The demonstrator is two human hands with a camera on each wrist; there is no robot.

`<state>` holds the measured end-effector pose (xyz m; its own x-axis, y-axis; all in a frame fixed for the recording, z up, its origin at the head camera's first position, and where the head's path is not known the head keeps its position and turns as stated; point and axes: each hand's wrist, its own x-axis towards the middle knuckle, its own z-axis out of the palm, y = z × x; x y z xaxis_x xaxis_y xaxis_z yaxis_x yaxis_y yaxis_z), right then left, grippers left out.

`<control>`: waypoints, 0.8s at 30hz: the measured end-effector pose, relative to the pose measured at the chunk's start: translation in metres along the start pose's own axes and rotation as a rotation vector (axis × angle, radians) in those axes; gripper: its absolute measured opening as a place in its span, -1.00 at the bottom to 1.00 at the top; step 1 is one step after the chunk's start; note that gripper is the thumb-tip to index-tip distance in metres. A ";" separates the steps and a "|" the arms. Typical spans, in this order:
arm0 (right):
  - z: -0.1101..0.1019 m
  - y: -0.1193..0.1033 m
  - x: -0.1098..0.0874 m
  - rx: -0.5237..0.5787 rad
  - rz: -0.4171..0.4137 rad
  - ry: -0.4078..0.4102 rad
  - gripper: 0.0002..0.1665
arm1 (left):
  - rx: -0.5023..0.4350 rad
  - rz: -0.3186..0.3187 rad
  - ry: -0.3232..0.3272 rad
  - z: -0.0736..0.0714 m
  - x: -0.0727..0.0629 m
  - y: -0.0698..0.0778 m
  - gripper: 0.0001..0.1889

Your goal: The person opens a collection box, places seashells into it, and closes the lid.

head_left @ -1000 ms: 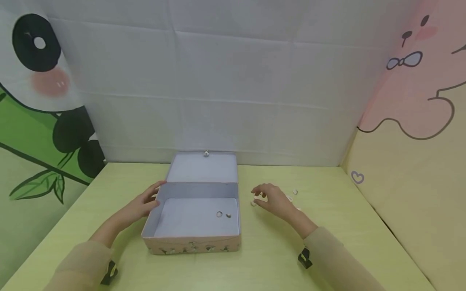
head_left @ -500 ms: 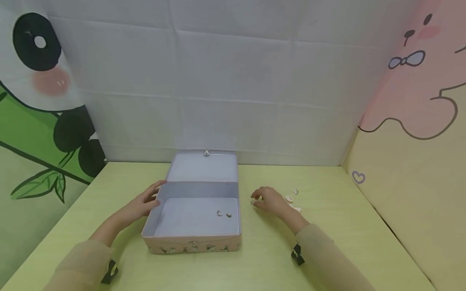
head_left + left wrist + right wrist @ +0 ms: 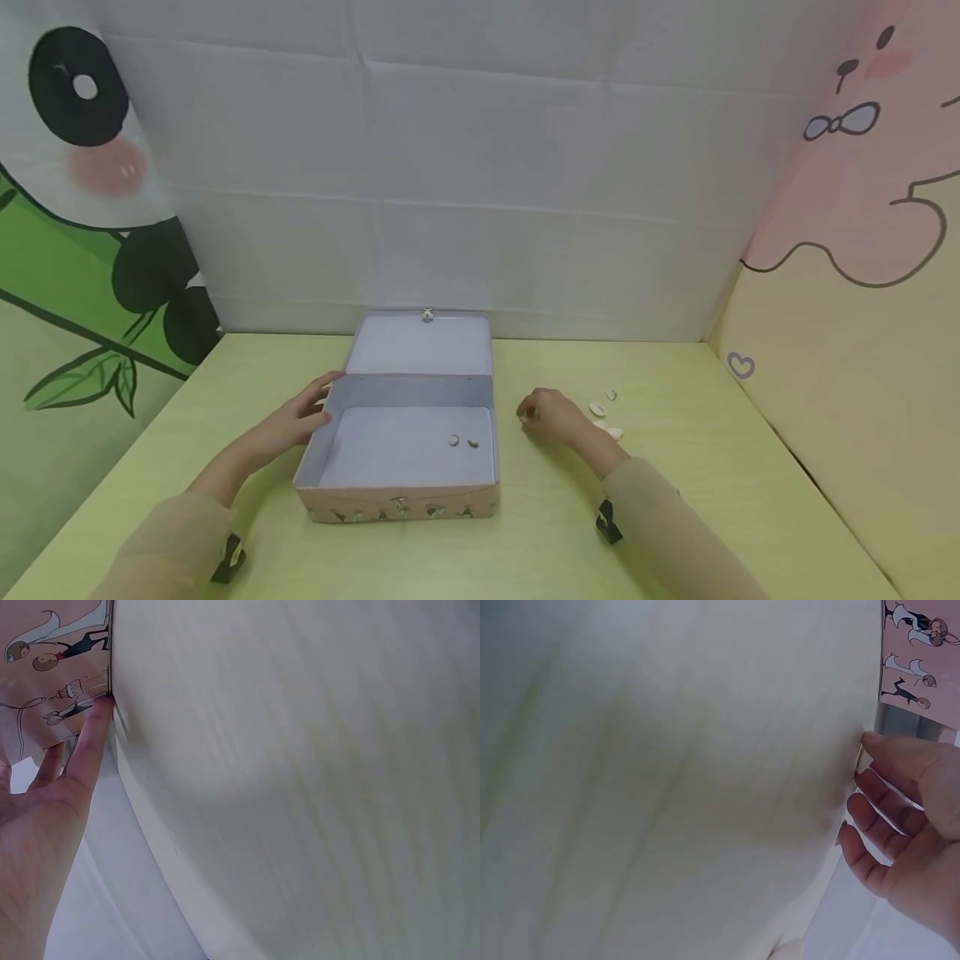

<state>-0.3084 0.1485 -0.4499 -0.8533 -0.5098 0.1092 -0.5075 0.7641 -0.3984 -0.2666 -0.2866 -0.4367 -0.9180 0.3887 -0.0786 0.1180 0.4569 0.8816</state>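
Note:
An open, shallow box point(image 3: 397, 505) with a pink patterned outside and pale inside stands on the table. My left hand point(image 3: 288, 427) rests against its left wall, and in the left wrist view a fingertip presses the patterned side. Right of the box, my right hand point(image 3: 555, 417) is low at the tabletop. Its thumb and forefinger pinch a small ring point(image 3: 861, 759), seen almost edge-on in the right wrist view; the other fingers are curled. Inside the box, toward the right, lie a ring point(image 3: 453, 440) and another small ring-like piece point(image 3: 472, 443).
Beyond the right hand lie a small ring point(image 3: 611, 394), a pale oval piece point(image 3: 597, 409) and white pieces point(image 3: 615, 433), partly behind the wrist. The box lid point(image 3: 420, 343) leans back near the white cloth point(image 3: 480, 192). Printed panels flank the table point(image 3: 675, 517).
My right hand has lowered slightly and its thumb and forefinger have closed on the ring at the table. The left hand stays on the box.

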 end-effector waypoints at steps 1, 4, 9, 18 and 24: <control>0.000 0.000 0.000 0.004 -0.002 0.000 -0.79 | 0.000 0.006 -0.006 0.000 0.000 0.000 -0.32; 0.001 0.002 0.000 0.024 0.000 0.005 -0.81 | -0.002 -0.003 -0.007 0.000 0.000 0.000 -0.32; 0.002 0.004 0.000 0.051 -0.001 0.009 -0.84 | -0.004 -0.012 -0.009 0.000 0.000 -0.002 -0.31; 0.000 0.005 -0.002 0.064 -0.004 0.020 -0.85 | 0.002 -0.005 -0.007 -0.001 0.002 -0.004 -0.32; -0.007 0.006 -0.003 0.060 0.002 0.005 -0.83 | -0.001 0.000 -0.009 0.000 0.003 -0.003 -0.32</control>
<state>-0.3092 0.1574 -0.4458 -0.8551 -0.5059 0.1130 -0.4976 0.7399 -0.4526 -0.2695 -0.2868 -0.4391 -0.9147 0.3957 -0.0824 0.1179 0.4562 0.8820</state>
